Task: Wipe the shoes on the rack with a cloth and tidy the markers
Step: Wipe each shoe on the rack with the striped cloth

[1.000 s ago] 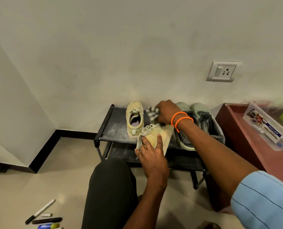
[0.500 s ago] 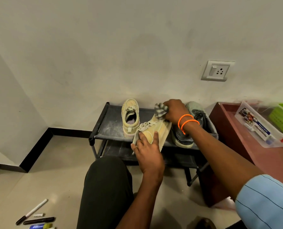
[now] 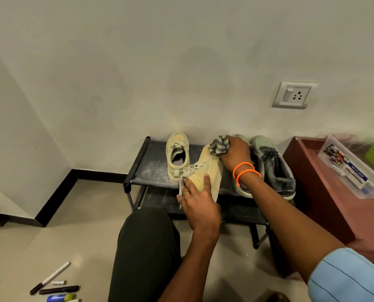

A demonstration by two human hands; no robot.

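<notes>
Yellow canvas lace-up shoe (image 3: 207, 171) tilts above the black fabric rack (image 3: 151, 168); my left hand (image 3: 198, 201) grips its heel, my right hand (image 3: 236, 152) clutches the striped grey cloth (image 3: 218, 146) at its toe. I'd brace firmly and wipe heelward.

A plain off-white wall (image 3: 181, 62) filled the upper frame and met a side wall (image 3: 11, 127) at a corner on the left. A black skirting (image 3: 57, 192) ran along both bases. A switch-and-socket plate (image 3: 294, 95) was mounted at upper right. The floor (image 3: 72, 236) was pale beige tile. A reddish-brown cabinet (image 3: 325, 205) stood at the right edge.
</notes>
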